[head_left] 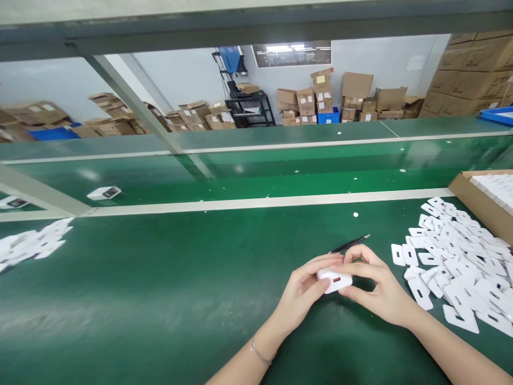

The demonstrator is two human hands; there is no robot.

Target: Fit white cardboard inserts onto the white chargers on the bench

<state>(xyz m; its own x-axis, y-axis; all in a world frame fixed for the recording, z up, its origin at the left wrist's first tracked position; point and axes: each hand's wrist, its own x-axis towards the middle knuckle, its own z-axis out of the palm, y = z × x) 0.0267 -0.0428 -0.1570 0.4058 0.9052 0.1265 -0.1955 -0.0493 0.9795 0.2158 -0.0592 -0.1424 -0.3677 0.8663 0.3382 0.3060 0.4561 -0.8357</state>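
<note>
A white USB charger (pixel 332 286) with a dark slot showing red inside is held between both hands above the green work surface. My left hand (pixel 301 291) grips its left side, thumb on the front face. From the right, my right hand (pixel 374 283) closes on it with thumb below and fingers on top. Just behind the hands lies a black pen-like tool (pixel 352 242), its lower end hidden by the fingers. Right of my right hand is a heap of flat white cover plates (pixel 452 256) with rectangular slots.
At far left lie more flat white pieces (pixel 36 243). Past the pale rail (pixel 256 202), a white charger (pixel 104 193) sits on the green belt (pixel 248 179). A cardboard box (pixel 475 206) of white parts stands at right. Metal framing (pixel 132 101) crosses above; stacked cartons line the wall.
</note>
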